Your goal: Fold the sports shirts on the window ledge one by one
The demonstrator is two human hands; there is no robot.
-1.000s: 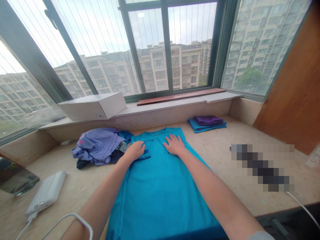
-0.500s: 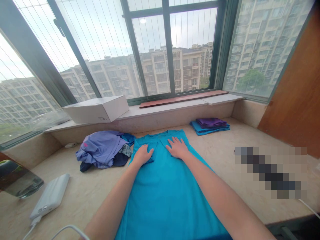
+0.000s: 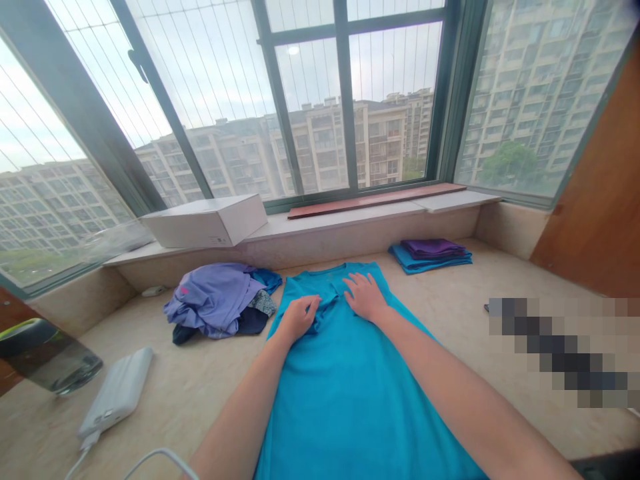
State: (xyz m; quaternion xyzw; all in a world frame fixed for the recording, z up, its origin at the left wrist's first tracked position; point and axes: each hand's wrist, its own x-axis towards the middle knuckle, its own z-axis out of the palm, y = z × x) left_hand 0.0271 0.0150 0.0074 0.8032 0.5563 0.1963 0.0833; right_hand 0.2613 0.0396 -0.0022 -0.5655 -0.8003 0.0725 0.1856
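A turquoise T-shirt lies spread on the stone counter with its neckline away from me, its lower part running out of the bottom of the view. My left hand is closed on a gathered fold of the shirt, near its upper left side; the fingertips are partly hidden. Resting flat on the upper right of the shirt is my right hand, fingers spread and holding nothing. Around the left hand the cloth is wrinkled, while the body of the shirt lies mostly smooth.
A crumpled clothes pile lies left of the shirt, folded clothes behind on the right. At left are a white power bank with a cable and a clear bottle. A white box sits on the windowsill. A blurred object is far right.
My left hand has closed on the shirt's fabric and bunched it slightly towards the middle. My right hand stays flat on the shirt. The whole view has shifted a little.
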